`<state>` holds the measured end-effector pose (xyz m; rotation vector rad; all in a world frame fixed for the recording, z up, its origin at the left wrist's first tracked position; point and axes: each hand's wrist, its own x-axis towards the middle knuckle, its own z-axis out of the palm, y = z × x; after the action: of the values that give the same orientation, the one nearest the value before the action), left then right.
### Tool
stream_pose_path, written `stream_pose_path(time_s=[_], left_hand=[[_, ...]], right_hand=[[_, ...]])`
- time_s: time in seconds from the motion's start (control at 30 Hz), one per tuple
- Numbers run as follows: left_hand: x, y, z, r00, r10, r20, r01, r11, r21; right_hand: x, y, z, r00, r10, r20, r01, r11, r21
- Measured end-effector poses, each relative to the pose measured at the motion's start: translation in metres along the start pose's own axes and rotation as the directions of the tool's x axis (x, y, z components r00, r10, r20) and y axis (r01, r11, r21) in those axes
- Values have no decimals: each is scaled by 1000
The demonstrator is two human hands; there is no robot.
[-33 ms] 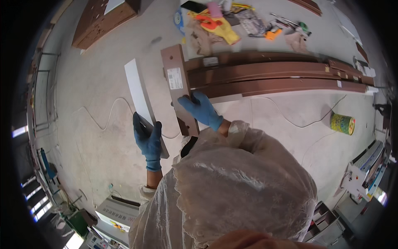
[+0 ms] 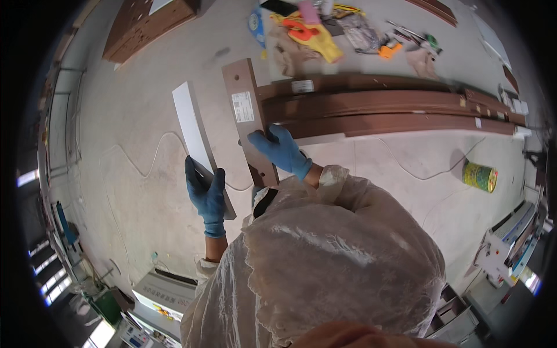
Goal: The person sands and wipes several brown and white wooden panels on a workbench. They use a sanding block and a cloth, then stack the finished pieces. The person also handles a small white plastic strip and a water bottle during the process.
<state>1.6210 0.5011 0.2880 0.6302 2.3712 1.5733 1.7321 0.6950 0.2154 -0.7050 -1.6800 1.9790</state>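
Brown laminate is facing up on the short board (image 2: 250, 119) that the right hand (image 2: 279, 152) is gripping near its lower end, blue-gloved fingers wrapping fully around the edge, while the left hand (image 2: 206, 191) is closing its grip on the bottom of a white-faced panel (image 2: 196, 136), thumb over the face. Seen from the head view, both pieces are hanging above the concrete floor (image 2: 133, 145), just in front of long brown boards (image 2: 394, 110) lying there. They are looking stiff and fairly light, with smooth, probably slippery faces, so holding across the narrow edges nearer mid-length would likely be steadying them better.
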Motion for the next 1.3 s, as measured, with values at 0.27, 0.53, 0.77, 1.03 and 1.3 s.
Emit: stream_pose_path(time_s=[0.27, 0.53, 0.77, 1.03, 1.3], left_hand=[[196, -68, -139, 977, -174, -124, 166, 984, -72], [405, -139, -305, 984, -51, 172, 96, 960, -264], [583, -133, -405, 963, -47, 266, 35, 998, 50], [776, -92, -349, 910, 137, 392, -105, 989, -103], [942, -82, -368, 982, 64, 180, -57, 997, -42]], right_hand=[[167, -21, 193, 993, 113, -20, -110, 986, 123], [292, -9, 395, 937, 177, -300, -13, 878, 478], [367, -59, 517, 942, 191, -276, -135, 968, 210], [536, -87, 519, 893, 217, -395, -72, 934, 350], [747, -141, 533, 943, 135, -303, -104, 988, 117]])
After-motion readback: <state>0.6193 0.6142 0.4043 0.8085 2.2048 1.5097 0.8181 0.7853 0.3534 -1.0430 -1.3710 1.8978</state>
